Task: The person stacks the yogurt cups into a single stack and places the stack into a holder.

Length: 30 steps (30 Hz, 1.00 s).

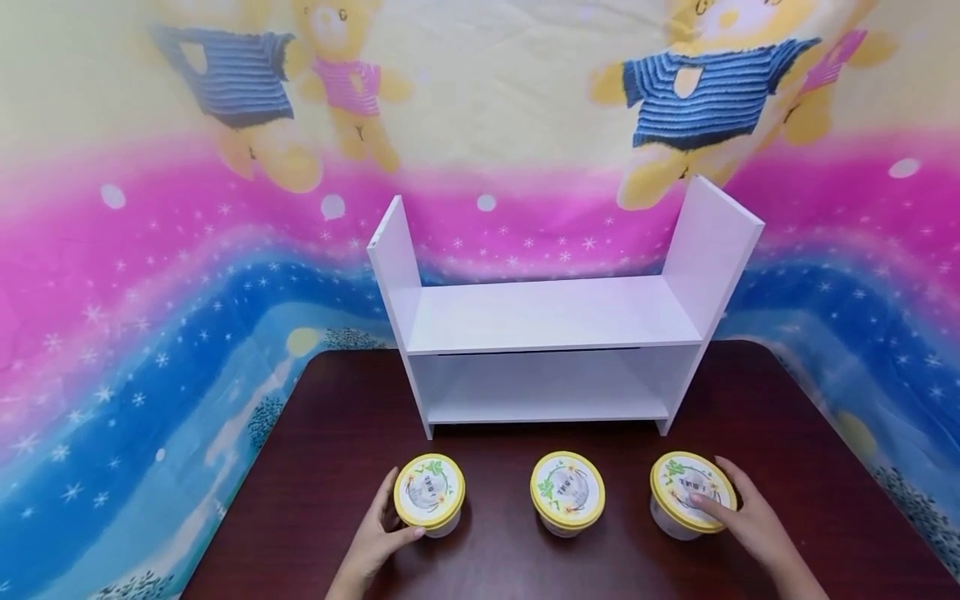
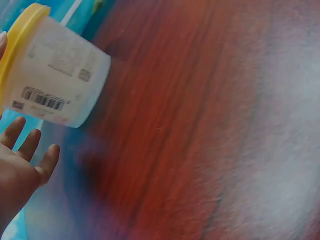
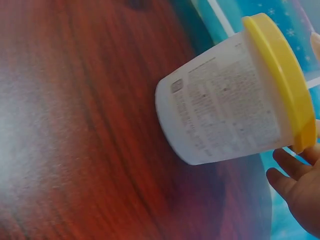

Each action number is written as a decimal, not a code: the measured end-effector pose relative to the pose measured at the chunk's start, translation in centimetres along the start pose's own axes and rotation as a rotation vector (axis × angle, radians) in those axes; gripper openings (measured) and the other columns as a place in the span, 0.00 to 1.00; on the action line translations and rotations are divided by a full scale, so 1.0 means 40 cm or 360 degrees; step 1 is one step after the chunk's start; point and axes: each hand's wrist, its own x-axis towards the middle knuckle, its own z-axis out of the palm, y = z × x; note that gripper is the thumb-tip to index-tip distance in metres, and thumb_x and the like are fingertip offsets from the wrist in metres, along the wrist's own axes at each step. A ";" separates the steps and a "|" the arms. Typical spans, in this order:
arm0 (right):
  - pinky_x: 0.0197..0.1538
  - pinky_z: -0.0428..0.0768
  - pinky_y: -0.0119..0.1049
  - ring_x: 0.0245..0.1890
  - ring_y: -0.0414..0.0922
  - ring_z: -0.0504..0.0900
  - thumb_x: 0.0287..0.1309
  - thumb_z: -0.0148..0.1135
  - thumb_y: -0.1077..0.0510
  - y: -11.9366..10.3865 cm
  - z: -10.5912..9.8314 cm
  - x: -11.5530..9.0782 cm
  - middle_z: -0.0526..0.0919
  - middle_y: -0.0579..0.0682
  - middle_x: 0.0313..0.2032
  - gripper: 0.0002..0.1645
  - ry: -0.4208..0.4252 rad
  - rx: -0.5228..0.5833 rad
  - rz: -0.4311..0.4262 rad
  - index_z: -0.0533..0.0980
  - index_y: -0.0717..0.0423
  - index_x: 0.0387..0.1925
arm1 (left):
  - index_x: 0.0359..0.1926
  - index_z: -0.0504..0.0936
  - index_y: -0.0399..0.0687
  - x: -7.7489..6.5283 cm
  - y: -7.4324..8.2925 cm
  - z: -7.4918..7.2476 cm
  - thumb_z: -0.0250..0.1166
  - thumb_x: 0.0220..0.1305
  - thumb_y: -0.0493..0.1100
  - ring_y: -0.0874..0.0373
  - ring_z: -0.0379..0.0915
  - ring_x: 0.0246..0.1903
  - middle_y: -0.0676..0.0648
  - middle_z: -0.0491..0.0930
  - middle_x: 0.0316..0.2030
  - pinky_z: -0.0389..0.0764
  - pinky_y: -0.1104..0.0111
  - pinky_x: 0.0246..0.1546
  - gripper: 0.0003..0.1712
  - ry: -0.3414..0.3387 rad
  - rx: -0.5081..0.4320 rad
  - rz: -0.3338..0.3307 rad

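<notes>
Three round white tubs with yellow-rimmed, printed lids stand in a row on the dark table. Around the left tub (image 1: 430,493) curves my left hand (image 1: 375,531), its thumb at the near side of the lid and a finger at the left rim. In the left wrist view, the other fingers (image 2: 49,162) spread out beside the tub. My right hand (image 1: 752,523) holds the right tub (image 1: 692,493) at its lid, thumb on top and fingers at the right rim. The middle tub (image 1: 567,493) stands untouched between the hands.
A white two-tier shelf (image 1: 555,312) with tall side panels stands behind the tubs on the dark reddish-brown table (image 1: 330,433). A colourful cloth (image 1: 487,108) with printed bears hangs behind and round the sides of the table.
</notes>
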 end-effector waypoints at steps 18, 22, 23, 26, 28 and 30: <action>0.52 0.40 0.60 0.55 0.62 0.43 0.39 0.67 0.63 0.044 0.047 -0.020 0.42 0.70 0.59 0.61 0.0086 0.0321 -0.0279 0.34 0.61 0.64 | 0.65 0.44 0.41 0.006 -0.059 0.054 0.71 0.33 0.31 0.50 0.48 0.56 0.38 0.53 0.60 0.52 0.62 0.54 0.59 0.0227 -0.0002 -0.0064; 0.53 0.37 0.60 0.56 0.62 0.40 0.36 0.68 0.65 0.048 0.054 -0.022 0.40 0.71 0.60 0.62 0.0085 0.0356 -0.0365 0.34 0.61 0.64 | 0.62 0.52 0.38 0.013 -0.066 0.063 0.72 0.30 0.31 0.49 0.53 0.53 0.37 0.62 0.55 0.49 0.56 0.54 0.55 0.0315 0.0065 -0.0074; 0.53 0.37 0.60 0.56 0.62 0.39 0.36 0.68 0.65 0.049 0.054 -0.023 0.40 0.70 0.60 0.63 0.0083 0.0356 -0.0367 0.34 0.61 0.64 | 0.61 0.53 0.37 0.014 -0.067 0.066 0.73 0.30 0.31 0.49 0.54 0.53 0.38 0.63 0.54 0.49 0.56 0.53 0.54 0.0330 0.0082 -0.0079; 0.52 0.38 0.61 0.56 0.62 0.39 0.36 0.68 0.63 0.050 0.054 -0.024 0.40 0.70 0.60 0.64 0.0079 0.0333 -0.0336 0.33 0.59 0.64 | 0.60 0.54 0.37 0.018 -0.070 0.071 0.73 0.29 0.32 0.48 0.55 0.52 0.37 0.64 0.53 0.50 0.55 0.53 0.54 0.0351 0.0099 -0.0100; 0.52 0.39 0.61 0.56 0.62 0.40 0.36 0.69 0.62 0.050 0.052 -0.024 0.40 0.69 0.60 0.64 0.0069 0.0340 -0.0305 0.33 0.58 0.64 | 0.61 0.53 0.37 0.018 -0.070 0.073 0.73 0.29 0.33 0.47 0.54 0.53 0.37 0.63 0.53 0.50 0.54 0.53 0.54 0.0361 0.0106 -0.0117; 0.51 0.41 0.61 0.56 0.61 0.41 0.36 0.69 0.62 0.051 0.052 -0.023 0.41 0.68 0.60 0.64 0.0076 0.0354 -0.0293 0.34 0.58 0.64 | 0.61 0.53 0.37 0.018 -0.071 0.074 0.74 0.30 0.33 0.48 0.55 0.53 0.37 0.63 0.53 0.51 0.55 0.53 0.55 0.0371 0.0114 -0.0128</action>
